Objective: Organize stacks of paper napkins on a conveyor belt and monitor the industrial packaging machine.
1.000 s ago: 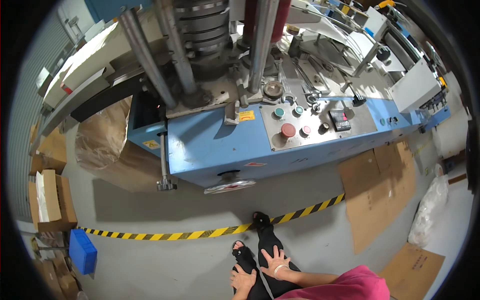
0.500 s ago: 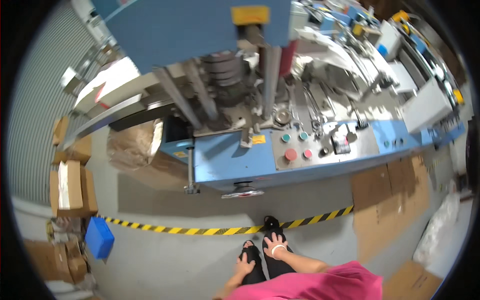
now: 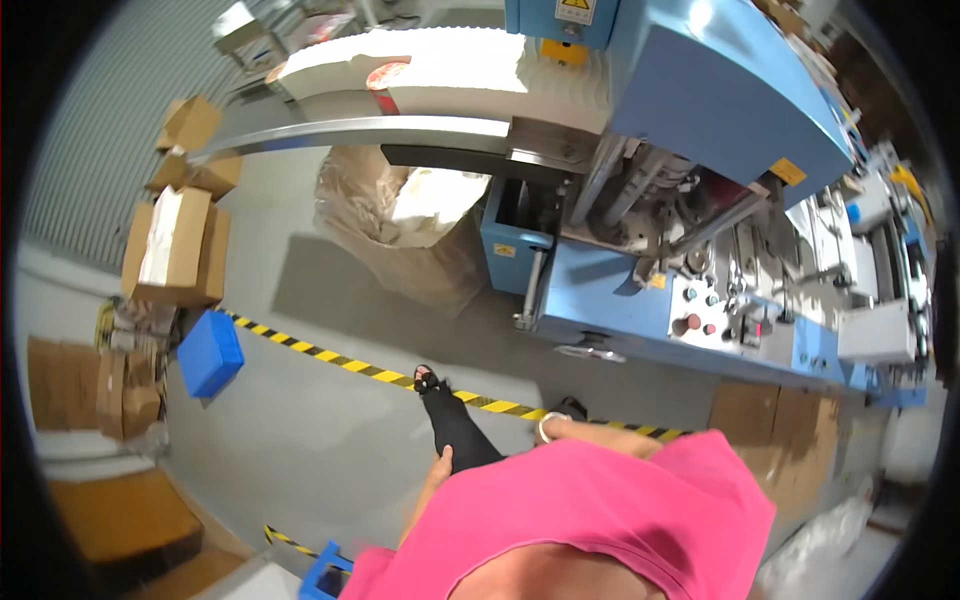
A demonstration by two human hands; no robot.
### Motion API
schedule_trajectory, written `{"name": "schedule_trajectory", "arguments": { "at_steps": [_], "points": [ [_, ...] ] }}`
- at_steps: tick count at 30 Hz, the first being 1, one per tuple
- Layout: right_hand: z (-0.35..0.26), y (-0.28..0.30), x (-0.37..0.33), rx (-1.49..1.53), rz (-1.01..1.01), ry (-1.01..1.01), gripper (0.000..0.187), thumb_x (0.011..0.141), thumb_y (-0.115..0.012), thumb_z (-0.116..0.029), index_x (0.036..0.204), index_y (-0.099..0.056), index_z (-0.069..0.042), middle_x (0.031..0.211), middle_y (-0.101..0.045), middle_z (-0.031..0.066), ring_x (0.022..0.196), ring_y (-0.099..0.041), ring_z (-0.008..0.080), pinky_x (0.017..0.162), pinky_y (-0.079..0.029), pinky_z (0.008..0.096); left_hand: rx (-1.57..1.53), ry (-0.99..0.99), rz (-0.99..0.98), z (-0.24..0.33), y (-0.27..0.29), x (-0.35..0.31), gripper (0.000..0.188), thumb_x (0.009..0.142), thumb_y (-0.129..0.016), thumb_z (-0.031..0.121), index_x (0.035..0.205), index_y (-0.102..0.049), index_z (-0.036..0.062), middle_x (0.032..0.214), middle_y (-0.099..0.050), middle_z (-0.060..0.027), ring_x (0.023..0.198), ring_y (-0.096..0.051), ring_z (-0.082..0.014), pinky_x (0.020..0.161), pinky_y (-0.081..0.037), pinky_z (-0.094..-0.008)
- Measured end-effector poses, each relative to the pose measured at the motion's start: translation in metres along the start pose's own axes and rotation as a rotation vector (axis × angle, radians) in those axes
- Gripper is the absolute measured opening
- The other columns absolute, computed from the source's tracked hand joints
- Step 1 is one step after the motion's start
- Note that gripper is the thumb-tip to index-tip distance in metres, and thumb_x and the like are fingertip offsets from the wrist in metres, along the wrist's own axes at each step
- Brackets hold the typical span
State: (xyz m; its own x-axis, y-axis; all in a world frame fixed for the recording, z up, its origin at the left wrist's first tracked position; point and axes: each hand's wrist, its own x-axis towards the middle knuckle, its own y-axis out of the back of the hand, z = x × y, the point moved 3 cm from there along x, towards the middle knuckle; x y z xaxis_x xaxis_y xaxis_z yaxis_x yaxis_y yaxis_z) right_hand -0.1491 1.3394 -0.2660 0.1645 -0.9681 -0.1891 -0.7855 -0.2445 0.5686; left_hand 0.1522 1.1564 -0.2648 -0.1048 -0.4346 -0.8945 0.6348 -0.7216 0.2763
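My left hand [image 3: 442,464] lies against the side of my left leg, on the black trousers [image 3: 462,432]. Its fingers look flat, partly hidden behind the leg, and it holds nothing that I can see. My right hand [image 3: 543,436] is low beside my right leg, with a white band [image 3: 549,424] at the wrist. Its fingers are hidden from view. Ahead to the right stands a blue machine [image 3: 600,285] with a panel of round buttons [image 3: 693,321] and a handwheel [image 3: 590,352]. Neither hand touches it.
Black-and-yellow floor tape [image 3: 350,364] crosses in front of me, with my left foot at it. A large lined bag [image 3: 350,225] of white material stands beside the machine. To the left are a blue bin [image 3: 211,355] and cardboard boxes [image 3: 212,255]. Flat cardboard [image 3: 745,425] lies at right.
The view has swung left, so the machine sits farther right and the lined bag shows fully. My left foot has come forward to the tape. My right hand's spread fingers no longer show.
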Motion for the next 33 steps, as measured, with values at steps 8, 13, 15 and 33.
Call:
{"name": "schedule_trajectory", "arguments": {
  "at_steps": [8,13,15,33],
  "points": [
    [-0.182,0.139,0.283,0.025,-0.372,-0.518,0.047,0.082,-0.052,-0.039,0.116,-0.056,-0.008,0.110,-0.062,0.0159,0.102,-0.058,0.0337,0.089,-0.045,0.0420,0.142,-0.120,0.150,0.182,0.240,0.025,0.049,0.084,-0.056,0.035,0.115,-0.053,-0.0038,0.107,-0.060,-0.0230,0.089,-0.060,-0.0301,0.078,-0.048,-0.0417],
    [-0.237,0.207,0.359,0.182,-0.055,-0.470,0.046,0.081,-0.055,-0.034,0.118,-0.055,-0.005,0.111,-0.060,0.0188,0.106,-0.056,0.0341,0.093,-0.043,0.0399,0.279,-0.590,0.432,0.352,0.357,0.018,0.036,0.084,-0.057,0.029,0.100,-0.061,-0.0033,0.093,-0.064,-0.0192,0.086,-0.062,-0.0282,0.080,-0.047,-0.0370],
    [-0.245,0.233,0.375,0.121,0.036,-0.439,0.047,0.081,-0.056,-0.034,0.117,-0.056,-0.005,0.112,-0.060,0.0184,0.106,-0.056,0.0338,0.093,-0.043,0.0392,0.146,-0.728,0.457,0.433,0.375,-0.008,0.033,0.085,-0.057,0.027,0.103,-0.061,-0.0006,0.091,-0.065,-0.0163,0.085,-0.062,-0.0249,0.078,-0.047,-0.0342],
    [-0.336,0.480,0.601,0.323,0.579,-0.077,0.030,0.084,-0.058,-0.019,0.108,-0.060,-0.001,0.098,-0.065,0.0163,0.089,-0.064,0.0265,0.079,-0.050,0.0341,0.544,-1.697,0.834,0.853,0.466,-0.022,0.027,0.078,-0.058,0.011,0.104,-0.060,0.0037,0.111,-0.057,-0.0152,0.105,-0.052,-0.0329,0.087,-0.042,-0.0421]
  ]
}}
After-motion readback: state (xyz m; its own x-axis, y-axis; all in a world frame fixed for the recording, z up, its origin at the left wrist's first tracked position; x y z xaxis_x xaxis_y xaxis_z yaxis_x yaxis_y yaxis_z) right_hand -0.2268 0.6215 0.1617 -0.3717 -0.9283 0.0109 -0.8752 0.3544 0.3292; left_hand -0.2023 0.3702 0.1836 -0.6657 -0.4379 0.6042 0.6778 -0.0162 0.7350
